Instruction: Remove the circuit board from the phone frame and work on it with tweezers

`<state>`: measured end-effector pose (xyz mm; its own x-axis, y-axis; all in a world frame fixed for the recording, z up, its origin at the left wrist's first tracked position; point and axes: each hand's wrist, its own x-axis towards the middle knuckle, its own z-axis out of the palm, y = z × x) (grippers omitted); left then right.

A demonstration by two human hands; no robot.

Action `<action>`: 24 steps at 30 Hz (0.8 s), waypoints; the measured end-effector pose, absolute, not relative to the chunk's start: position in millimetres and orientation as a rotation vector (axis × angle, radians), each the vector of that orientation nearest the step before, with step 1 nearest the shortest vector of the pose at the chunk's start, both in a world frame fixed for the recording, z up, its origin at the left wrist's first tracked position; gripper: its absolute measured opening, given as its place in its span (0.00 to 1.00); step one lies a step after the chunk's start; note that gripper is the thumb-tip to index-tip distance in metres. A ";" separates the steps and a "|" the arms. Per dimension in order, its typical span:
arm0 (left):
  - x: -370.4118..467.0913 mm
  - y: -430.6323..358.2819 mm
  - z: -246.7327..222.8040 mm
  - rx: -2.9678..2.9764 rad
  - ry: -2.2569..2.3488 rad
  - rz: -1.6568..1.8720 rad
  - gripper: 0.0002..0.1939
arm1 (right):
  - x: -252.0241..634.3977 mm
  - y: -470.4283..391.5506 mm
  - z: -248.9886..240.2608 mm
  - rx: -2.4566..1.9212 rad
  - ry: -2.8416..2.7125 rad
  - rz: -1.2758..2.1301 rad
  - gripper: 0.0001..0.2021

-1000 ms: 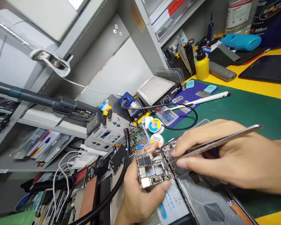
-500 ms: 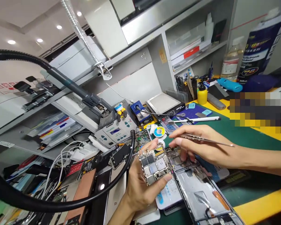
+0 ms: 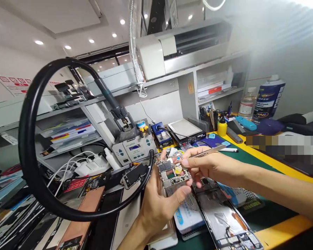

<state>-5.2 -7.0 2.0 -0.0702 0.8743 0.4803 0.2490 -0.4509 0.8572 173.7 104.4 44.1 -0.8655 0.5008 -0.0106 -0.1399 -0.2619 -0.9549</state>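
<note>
A small circuit board [image 3: 169,182] with chips and metal shields is gripped at its edges by my left hand [image 3: 159,205], the thumb along its lower right side. My right hand [image 3: 206,161] holds metal tweezers [image 3: 214,150], which point back over the wrist, and its fingertips are at the board's right edge. Whether those fingertips also pinch the board is hard to see. Below my right hand lies an opened phone frame [image 3: 224,215] with a silvery inside, beside a white-and-blue box [image 3: 189,211].
A black hose [image 3: 28,166] loops across the left side, in front of a soldering station [image 3: 135,147]. Phones and parts crowd the left. Behind are a blue iron holder [image 3: 161,133], yellow bottle [image 3: 222,127] and spray can [image 3: 268,99]. A green mat [image 3: 273,211] lies at right.
My right hand has moved left from above the phone frame to the board. The tweezers now tilt upward to the right. The camera view has shifted, showing more of the ceiling and hose.
</note>
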 end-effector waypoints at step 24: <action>-20.5 -13.4 14.9 2.712 1.654 1.669 0.27 | 186.9 107.9 25.5 -0.571 -1.617 2.073 0.13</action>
